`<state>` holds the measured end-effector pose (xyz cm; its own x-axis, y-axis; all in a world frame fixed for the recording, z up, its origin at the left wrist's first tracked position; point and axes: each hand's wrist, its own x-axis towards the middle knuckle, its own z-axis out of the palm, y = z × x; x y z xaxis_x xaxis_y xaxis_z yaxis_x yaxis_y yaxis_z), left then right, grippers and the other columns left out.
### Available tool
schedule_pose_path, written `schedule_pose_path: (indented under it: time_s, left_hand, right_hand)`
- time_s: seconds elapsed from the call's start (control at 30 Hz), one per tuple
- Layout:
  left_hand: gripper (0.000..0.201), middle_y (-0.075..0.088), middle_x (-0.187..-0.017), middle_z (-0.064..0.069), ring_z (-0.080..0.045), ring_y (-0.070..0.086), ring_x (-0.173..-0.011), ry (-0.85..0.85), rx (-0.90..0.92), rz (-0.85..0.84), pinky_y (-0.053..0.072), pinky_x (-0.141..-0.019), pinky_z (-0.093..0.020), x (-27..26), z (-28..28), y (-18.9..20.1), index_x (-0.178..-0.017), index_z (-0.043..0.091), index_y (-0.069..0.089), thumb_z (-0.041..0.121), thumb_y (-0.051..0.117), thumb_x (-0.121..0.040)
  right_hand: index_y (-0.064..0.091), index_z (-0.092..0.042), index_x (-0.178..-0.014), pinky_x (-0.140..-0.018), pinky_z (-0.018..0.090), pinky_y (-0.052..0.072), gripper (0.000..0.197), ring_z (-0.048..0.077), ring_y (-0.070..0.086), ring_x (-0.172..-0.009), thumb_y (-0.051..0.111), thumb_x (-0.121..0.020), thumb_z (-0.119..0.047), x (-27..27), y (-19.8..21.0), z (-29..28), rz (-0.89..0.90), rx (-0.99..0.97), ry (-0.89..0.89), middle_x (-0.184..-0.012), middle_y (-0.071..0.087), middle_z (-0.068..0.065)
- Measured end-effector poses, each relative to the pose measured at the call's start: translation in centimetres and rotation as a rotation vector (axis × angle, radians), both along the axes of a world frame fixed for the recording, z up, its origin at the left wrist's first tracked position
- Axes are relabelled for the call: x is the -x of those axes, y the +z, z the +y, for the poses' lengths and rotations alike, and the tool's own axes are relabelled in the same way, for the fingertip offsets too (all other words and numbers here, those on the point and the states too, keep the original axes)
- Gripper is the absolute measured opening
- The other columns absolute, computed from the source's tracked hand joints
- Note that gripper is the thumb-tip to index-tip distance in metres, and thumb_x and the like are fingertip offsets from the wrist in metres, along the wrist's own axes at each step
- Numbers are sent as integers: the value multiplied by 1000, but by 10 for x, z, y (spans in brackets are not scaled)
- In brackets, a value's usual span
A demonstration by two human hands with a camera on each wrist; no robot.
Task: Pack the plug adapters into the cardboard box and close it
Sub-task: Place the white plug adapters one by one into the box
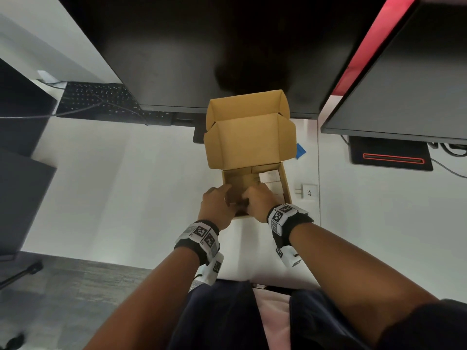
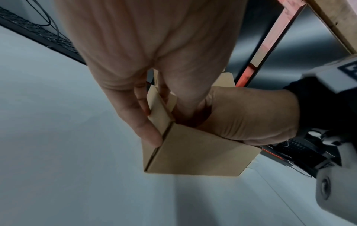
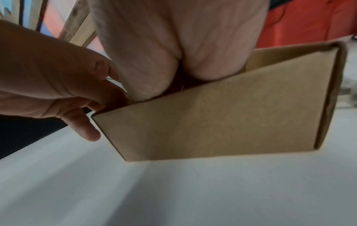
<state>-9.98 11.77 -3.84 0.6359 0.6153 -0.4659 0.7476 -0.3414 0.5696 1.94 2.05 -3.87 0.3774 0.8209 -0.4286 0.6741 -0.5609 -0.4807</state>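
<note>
The cardboard box [image 1: 287,181] stands open on the white desk, its lid [image 1: 250,140] tipped up and back. Several white plug adapters [image 1: 271,180] lie in its right half. One more white adapter [image 1: 308,191] lies on the desk just right of the box. My left hand [image 1: 217,203] grips the near-left corner, fingers [image 2: 152,134] outside the side wall and thumb inside. My right hand [image 1: 257,202] reaches over the near wall [image 3: 212,122] beside it. Its fingertips are hidden inside the box, so I cannot tell whether they hold anything.
A dark monitor [image 1: 227,59] hangs just behind the lid, and a second monitor [image 1: 404,84] stands at the right. A black keyboard [image 1: 101,102] lies at back left. Blue tape [image 1: 300,150] and a black device [image 1: 391,157] sit right of the box. The desk edge [image 1: 151,263] runs close to my body.
</note>
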Motion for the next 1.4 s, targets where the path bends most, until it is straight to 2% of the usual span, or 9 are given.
schedule_pose_path:
  time_s: [0.23, 0.43, 0.53, 0.7, 0.8, 0.93, 1.07, 1.2, 1.4]
  left_hand:
    - [62, 58, -118, -11, -28, 54, -95, 46, -23, 76, 47, -75, -34, -4, -5, -7, -144, 24, 45, 15, 61, -85]
    - [45, 58, -121, -9, -30, 59, -106, 16, -5, 142, 52, -86, -31, -6, -5, -18, -125, 26, 68, 9, 57, -84]
    - [36, 56, -121, -7, -30, 58, -107, 34, 0, 162, 54, -92, -34, -7, -7, -19, -110, 24, 77, 8, 58, -85]
    - [31, 57, -122, -9, -31, 60, -107, 88, -27, 168, 48, -94, -31, -9, -14, -19, -109, 21, 78, 8, 60, -87]
    - [29, 66, -117, -7, -28, 63, -103, 74, -44, 164, 53, -92, -32, -9, -17, -16, -102, 24, 80, 10, 61, -86]
    - [29, 68, -115, -6, -28, 65, -98, 66, -64, 199, 57, -91, -38, -11, -20, -9, -100, 28, 81, 12, 61, -87]
    - [30, 66, -116, -5, -31, 66, -99, 51, -59, 230, 59, -89, -39, -12, -21, -8, -104, 24, 80, 9, 59, -89]
    - [23, 66, -106, -3, -30, 69, -89, 32, -7, 233, 62, -81, -39, -14, -26, -7, -99, 22, 80, 14, 62, -86]
    - [18, 69, -99, -4, -25, 64, -87, 13, -61, 143, 51, -71, -29, -12, -27, -5, -92, 25, 77, 24, 62, -82]
  right_hand:
    - [77, -12, -100, -80, 33, 55, 15, 21, 65, -84, 69, -88, -16, -6, 11, -11, 40, -270, -48, -93, 74, 6]
    - [69, -12, -72, -62, 19, 47, 20, 10, 57, -60, 69, -89, -22, -55, 33, -69, -123, -546, -418, -67, 63, -3]
    - [73, -11, -101, -80, 28, 50, 17, 22, 62, -88, 70, -87, -21, -88, 17, -100, -137, -335, -533, -99, 67, 6]
    - [53, -22, -143, -110, 38, 36, 58, 29, 33, -135, 70, -87, -27, -103, -14, -128, -75, 26, -249, -147, 45, 6]
    - [49, -20, -144, -104, 41, 46, 56, 31, 44, -126, 66, -90, -20, -100, -20, -130, -116, 50, -181, -138, 52, 9]
    - [48, -24, -117, -75, 45, 58, 42, 29, 61, -91, 68, -82, -33, -99, -17, -129, -120, 31, -332, -106, 57, 7]
    - [43, -27, -111, -61, 33, 56, 43, 17, 61, -70, 70, -80, -39, -95, 5, -123, -6, -247, -546, -86, 60, 1]
    - [50, -29, -130, -69, 23, 52, 48, 12, 62, -76, 68, -88, -44, -78, 29, -99, 111, -395, -321, -90, 60, 0]
    - [54, -22, -108, -64, 21, 43, 33, 12, 56, -74, 74, -86, -38, -40, 29, -46, 207, -260, -169, -84, 58, -6]
